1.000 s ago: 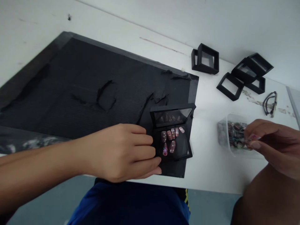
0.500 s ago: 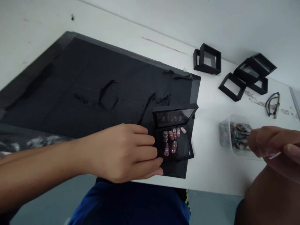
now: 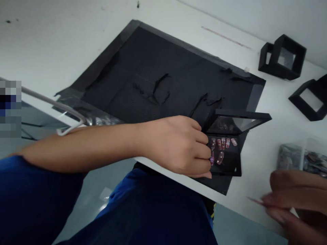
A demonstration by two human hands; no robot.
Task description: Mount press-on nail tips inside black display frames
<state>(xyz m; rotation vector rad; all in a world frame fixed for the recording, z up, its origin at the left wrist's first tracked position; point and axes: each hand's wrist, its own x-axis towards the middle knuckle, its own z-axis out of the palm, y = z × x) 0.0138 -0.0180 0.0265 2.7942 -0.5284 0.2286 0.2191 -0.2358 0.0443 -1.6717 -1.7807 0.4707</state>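
Observation:
My left hand [image 3: 178,146] lies palm down at the near left side of an open black case [image 3: 236,166], its fingers curled against the edge and the thumb below. The case's windowed lid [image 3: 258,119] stands tilted up. Several decorated pink false nails [image 3: 223,143] lie inside, some partly behind my fingertips. At the lower right, off the case, my right hand [image 3: 288,200] is blurred, its fingers pinched together. A thin pinkish tip [image 3: 252,200] sticks out from them, too blurred to identify.
A black sheet [image 3: 133,71] with torn, wrinkled patches lies under the case on the white table [image 3: 245,195]. Black frames [image 3: 287,58] stand at the back right. A clear plastic tub [image 3: 291,156] of small packets is near my right hand. A bent rod [image 3: 51,100] crosses at left.
The view has shifted, moving the sheet and case rightward in the picture. My right hand has moved from over the tub's edge to nearer the table's front edge. My left hand stays at the case.

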